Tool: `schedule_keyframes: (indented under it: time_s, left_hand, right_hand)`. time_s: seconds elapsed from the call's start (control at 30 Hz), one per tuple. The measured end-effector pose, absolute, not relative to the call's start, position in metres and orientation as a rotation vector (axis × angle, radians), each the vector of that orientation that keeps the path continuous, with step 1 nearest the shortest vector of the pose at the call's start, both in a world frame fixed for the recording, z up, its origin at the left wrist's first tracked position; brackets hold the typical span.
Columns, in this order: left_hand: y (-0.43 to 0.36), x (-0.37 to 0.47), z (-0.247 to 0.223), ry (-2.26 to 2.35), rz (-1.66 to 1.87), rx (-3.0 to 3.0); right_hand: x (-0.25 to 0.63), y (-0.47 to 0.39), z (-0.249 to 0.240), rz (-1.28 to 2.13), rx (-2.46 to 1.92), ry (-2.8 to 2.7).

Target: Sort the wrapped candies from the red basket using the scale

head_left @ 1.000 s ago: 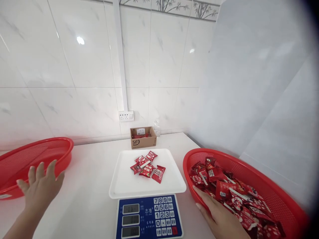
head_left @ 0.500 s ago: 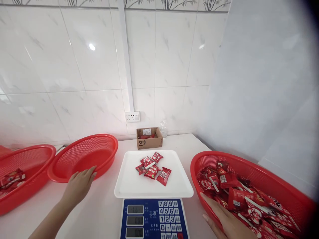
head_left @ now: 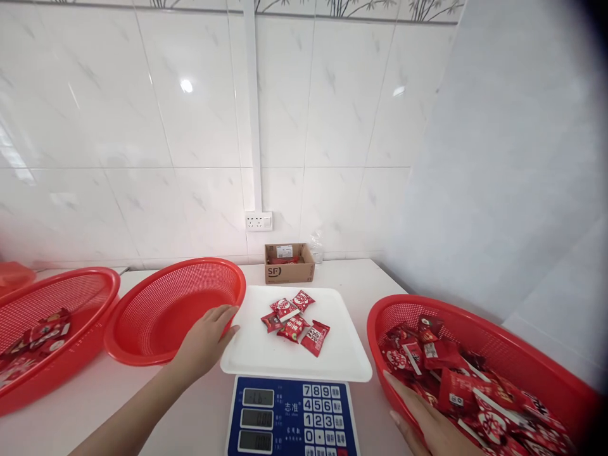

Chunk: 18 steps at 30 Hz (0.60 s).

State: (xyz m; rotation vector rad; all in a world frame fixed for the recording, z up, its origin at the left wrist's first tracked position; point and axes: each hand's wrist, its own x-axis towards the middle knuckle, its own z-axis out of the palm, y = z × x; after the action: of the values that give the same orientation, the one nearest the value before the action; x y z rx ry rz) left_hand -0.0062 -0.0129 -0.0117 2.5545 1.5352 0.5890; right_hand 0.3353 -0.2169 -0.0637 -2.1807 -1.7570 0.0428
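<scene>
My left hand (head_left: 206,339) hangs over the front right rim of the middle red plastic basket (head_left: 137,297). Its fingers are stretched out, the thumb apart, close to the scale's white tray (head_left: 259,361); whether it touches the rim I cannot tell. Several red snack packets (head_left: 293,326) lie in a loose group on that tray, in front of which is the scale's blue keypad panel (head_left: 292,411). At the lower right my right hand (head_left: 434,424) grips the near rim of the right red basket (head_left: 373,335), fingers inside, thumb outside. Many red packets (head_left: 475,392) fill this basket.
Another red basket (head_left: 111,285) at the far left holds several packets (head_left: 38,342). Behind the tray, a small cardboard box (head_left: 289,272) stands near the tiled wall beside clear plastic (head_left: 316,247). A wall socket (head_left: 259,221) is above it.
My left hand has moved right and slightly up, from the middle basket's front rim toward the tray. The view has shifted a little. My right hand stays on its basket.
</scene>
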Motion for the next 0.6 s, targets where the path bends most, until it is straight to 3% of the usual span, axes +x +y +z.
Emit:
schedule_keyframes:
  time_s: [0.23,0.6]
  left_hand:
    - [-0.021,0.047,-0.002,0.902,0.388,2.764]
    - [-0.001,0.039,0.005,1.149,0.408,2.805]
  right_hand:
    - [0.328,-0.206,-0.052,0.154,-2.303,-1.712]
    - [0.335,-0.207,-0.062,0.229,-2.323,-1.681]
